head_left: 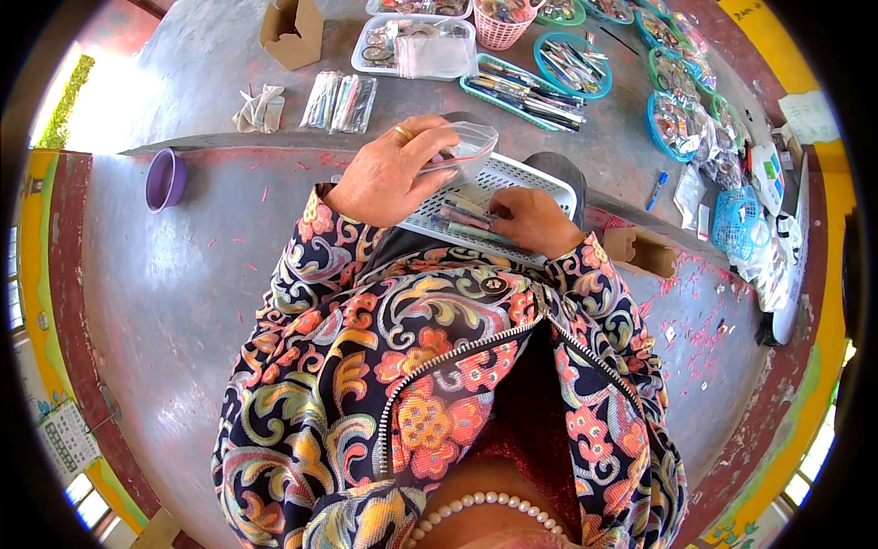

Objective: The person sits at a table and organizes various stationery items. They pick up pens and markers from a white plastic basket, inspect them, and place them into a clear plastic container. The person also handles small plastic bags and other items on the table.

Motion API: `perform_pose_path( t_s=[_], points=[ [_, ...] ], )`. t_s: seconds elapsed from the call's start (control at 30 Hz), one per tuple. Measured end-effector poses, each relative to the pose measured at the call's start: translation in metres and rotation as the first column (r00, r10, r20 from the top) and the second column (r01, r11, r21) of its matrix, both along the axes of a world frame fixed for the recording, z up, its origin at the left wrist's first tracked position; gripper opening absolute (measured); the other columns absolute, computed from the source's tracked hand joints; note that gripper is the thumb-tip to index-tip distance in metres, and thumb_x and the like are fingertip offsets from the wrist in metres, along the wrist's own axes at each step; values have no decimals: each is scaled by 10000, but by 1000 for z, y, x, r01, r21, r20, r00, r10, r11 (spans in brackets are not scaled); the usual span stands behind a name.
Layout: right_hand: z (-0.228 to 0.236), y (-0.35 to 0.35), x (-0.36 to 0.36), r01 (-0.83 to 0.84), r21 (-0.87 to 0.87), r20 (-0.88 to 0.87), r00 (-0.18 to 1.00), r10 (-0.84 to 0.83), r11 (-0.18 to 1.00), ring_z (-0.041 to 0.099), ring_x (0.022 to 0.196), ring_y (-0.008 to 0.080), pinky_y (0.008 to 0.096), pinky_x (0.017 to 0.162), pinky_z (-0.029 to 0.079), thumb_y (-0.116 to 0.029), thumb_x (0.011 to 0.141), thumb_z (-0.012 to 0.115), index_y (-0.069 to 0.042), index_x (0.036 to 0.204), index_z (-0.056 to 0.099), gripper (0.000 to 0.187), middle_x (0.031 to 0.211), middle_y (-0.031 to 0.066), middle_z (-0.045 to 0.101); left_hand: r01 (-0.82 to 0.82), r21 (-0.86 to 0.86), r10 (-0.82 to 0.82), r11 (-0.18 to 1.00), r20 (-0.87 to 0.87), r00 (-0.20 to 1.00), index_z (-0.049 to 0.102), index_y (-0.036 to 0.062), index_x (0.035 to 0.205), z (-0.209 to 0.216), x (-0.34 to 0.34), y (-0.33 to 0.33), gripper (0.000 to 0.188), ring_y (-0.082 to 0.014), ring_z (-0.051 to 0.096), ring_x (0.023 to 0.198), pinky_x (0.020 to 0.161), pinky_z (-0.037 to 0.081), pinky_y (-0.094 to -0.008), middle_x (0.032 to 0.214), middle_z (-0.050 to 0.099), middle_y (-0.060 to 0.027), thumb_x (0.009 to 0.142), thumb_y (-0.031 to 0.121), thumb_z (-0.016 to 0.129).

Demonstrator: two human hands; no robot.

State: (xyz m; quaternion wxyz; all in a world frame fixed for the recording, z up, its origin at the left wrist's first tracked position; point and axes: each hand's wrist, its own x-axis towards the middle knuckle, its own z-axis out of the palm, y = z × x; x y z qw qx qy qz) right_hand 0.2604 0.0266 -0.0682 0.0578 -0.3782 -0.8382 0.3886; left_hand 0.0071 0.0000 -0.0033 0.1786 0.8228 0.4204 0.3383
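Note:
My left hand [389,174], with a ring on one finger, pinches a clear zip bag [476,146] whose mouth gapes toward the right. Below it, a white slotted plastic basket [558,188] rests on my lap. Several slim pens [465,220] lie together inside, pointing left. My right hand [538,222] reaches into the basket with its fingers curled on the right ends of these pens. Its fingertips are partly hidden.
Bagged pens [340,102], a crumpled cloth [260,110] and a cardboard box [293,35] sit on the raised surface ahead. A green tray [471,84] and a blue round basket [540,57] hold more pens. A purple bucket [165,180] stands left; a blue pen [657,190] lies right.

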Motion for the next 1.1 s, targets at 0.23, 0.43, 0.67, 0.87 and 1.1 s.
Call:
perform_pose_path(
  t_s=[0.23, 0.43, 0.67, 0.87, 1.1],
  points=[
    [3, 0, 1, -60, 2, 44, 997, 59, 998, 599, 784, 380, 453, 711, 466, -202, 726, 579, -23, 807, 631, 204, 811, 178, 632, 7, 31, -7, 1000, -7, 1000, 508, 52, 1135, -2, -1, 2, 345, -309, 622, 808, 716, 509, -384, 1157, 534, -184, 827, 121, 645],
    [21, 8, 27, 83, -57, -189, 978, -93, 995, 615, 751, 294, 378, 700, 479, -121, 749, 607, -18, 882, 661, 177, 804, 140, 634, -16, -33, 16, 999, 0, 1000, 522, 50, 1131, 0, 0, 0, 342, -325, 604, 874, 748, 504, -378, 1164, 539, -183, 821, 113, 653],
    [35, 8, 47, 85, -797, -521, 406, -751, 598, 606, 759, 135, 248, 671, 500, -8, 839, 620, -117, 1427, 271, 693, 887, 74, 625, -27, -27, 27, 999, -8, 1000, 535, 47, 1127, 1, 1, -1, 326, -310, 619, 846, 739, 512, -371, 1158, 543, -175, 829, 121, 643],
    [29, 10, 53, 87, -794, -578, 201, -791, 602, 618, 772, 129, 217, 605, 500, -31, 827, 651, -113, 1432, 249, 731, 910, 103, 621, -29, -4, 29, 1000, -19, 999, 538, 51, 1139, -2, 1, 0, 350, -312, 616, 847, 736, 512, -371, 1177, 542, -165, 816, 112, 658],
    [22, 11, 55, 48, -826, -551, 140, -822, 562, 611, 705, 136, 235, 580, 500, -20, 851, 625, -130, 1396, 292, 648, 858, 107, 630, -46, -80, 46, 996, -7, 999, 537, 47, 1135, 0, 4, -1, 374, -362, 565, 1040, 825, 490, -383, 1177, 551, -197, 789, 67, 679]
  ],
)
